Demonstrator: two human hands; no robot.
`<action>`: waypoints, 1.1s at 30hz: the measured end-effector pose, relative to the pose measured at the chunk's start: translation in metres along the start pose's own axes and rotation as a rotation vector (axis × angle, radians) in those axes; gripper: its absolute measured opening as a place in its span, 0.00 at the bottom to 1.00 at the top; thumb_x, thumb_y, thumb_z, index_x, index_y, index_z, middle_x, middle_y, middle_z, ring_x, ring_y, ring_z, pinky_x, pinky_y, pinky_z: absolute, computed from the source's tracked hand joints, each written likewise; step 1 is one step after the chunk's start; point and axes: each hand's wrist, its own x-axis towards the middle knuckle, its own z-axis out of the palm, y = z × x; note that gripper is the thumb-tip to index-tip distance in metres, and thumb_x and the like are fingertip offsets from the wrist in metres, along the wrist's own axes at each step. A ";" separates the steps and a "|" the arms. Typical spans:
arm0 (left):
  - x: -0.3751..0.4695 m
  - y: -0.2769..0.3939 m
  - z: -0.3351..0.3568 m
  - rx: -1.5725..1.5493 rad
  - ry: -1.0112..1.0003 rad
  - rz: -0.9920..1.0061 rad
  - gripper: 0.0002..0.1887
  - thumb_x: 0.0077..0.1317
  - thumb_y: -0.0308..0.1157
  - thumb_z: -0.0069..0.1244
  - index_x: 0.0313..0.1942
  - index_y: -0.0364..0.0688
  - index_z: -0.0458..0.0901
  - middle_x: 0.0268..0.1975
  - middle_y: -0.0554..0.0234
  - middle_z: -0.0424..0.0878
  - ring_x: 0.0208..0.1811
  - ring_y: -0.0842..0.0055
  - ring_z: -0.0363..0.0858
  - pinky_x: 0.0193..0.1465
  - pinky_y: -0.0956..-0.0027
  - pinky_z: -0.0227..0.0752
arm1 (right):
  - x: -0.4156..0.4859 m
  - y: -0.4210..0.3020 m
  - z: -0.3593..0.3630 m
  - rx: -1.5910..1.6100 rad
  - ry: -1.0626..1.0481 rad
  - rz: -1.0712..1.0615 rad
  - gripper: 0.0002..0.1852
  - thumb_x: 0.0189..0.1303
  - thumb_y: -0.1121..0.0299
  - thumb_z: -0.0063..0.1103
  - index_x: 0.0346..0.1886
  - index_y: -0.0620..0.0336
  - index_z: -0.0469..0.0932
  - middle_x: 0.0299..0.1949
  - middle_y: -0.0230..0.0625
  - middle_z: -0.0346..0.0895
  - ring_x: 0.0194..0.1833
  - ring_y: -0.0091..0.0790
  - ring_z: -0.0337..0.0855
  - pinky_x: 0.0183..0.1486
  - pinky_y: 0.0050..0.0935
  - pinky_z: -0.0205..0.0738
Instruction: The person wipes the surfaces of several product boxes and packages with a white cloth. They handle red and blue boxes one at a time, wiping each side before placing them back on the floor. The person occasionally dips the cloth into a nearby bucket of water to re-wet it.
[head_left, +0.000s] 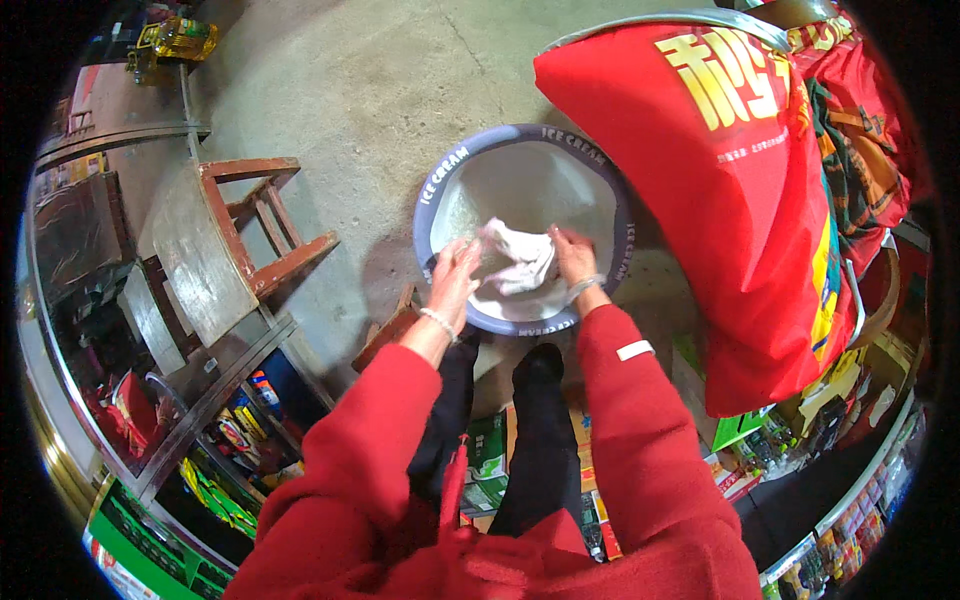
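Observation:
A round basin (421, 217) with a purple rim bearing white lettering stands on the floor before me, with cloudy, greyish water inside. Over the basin, a white cloth (525, 259) with pinkish edges is stretched between my hands. My right hand (576, 259) pinches its right end with thumb and fingers. At the cloth's left end is my left hand (456, 274), blurred, its fingers partly extended; its exact hold on the cloth is unclear. Each wrist wears a pale bracelet, and both sleeves are red.
A wooden stool (292, 262) lies to the left beside a glass-fronted cabinet (217, 375). A large red fabric cover (720, 225) hangs close by the basin on the right. Cartons (487, 457) and packaged goods lie behind my feet. Oil bottles (184, 39) are at the upper left.

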 end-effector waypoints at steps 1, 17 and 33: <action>0.000 0.000 -0.014 0.054 0.086 -0.022 0.32 0.67 0.43 0.52 0.66 0.39 0.60 0.64 0.55 0.67 0.63 0.68 0.67 0.64 0.65 0.58 | -0.003 -0.035 0.001 -0.071 -0.025 0.284 0.17 0.59 0.56 0.62 0.44 0.58 0.82 0.31 0.33 0.80 0.34 0.26 0.77 0.39 0.27 0.72; -0.014 -0.041 0.009 -0.440 -0.156 -0.532 0.29 0.58 0.60 0.55 0.46 0.45 0.74 0.39 0.63 0.78 0.40 0.71 0.78 0.44 0.64 0.75 | -0.128 -0.044 0.049 -0.440 -0.143 -0.087 0.10 0.42 0.76 0.64 0.32 0.56 0.84 0.36 0.42 0.82 0.45 0.42 0.81 0.48 0.35 0.74; -0.135 0.061 0.010 -0.300 -0.660 -0.685 0.20 0.56 0.36 0.57 0.46 0.39 0.72 0.31 0.62 0.72 0.29 0.78 0.71 0.26 0.78 0.67 | -0.163 -0.150 0.015 0.736 -0.727 0.106 0.34 0.52 0.55 0.70 0.60 0.63 0.70 0.52 0.41 0.75 0.50 0.33 0.77 0.54 0.33 0.72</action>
